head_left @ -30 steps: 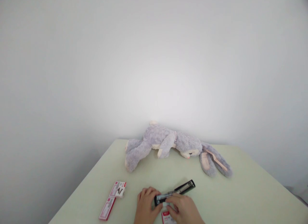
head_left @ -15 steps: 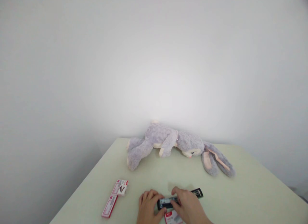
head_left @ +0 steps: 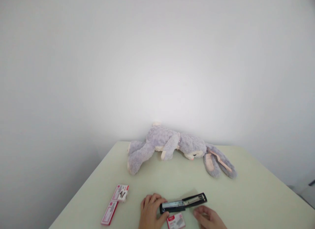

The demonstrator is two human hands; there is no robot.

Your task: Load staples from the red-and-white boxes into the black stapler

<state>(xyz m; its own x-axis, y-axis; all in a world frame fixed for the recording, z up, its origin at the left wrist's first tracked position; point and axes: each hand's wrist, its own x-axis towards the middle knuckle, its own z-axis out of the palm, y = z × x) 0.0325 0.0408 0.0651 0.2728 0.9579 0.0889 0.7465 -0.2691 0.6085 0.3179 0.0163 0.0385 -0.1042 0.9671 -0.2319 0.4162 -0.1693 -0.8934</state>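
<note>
A plush rabbit (head_left: 172, 147) lay along the table's (head_left: 258, 196) far edge. At the near edge my left hand (head_left: 150, 212) clamped the opened stapler (head_left: 183, 203); my right hand (head_left: 209, 218) rested loose beside it, holding nothing, near a staple box (head_left: 176, 220).

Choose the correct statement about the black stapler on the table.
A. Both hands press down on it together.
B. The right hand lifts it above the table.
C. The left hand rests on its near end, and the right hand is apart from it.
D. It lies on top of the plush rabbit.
C: the left hand touches the near end of the stapler, which lies on the table, while the right hand is beside it, not touching.
</note>
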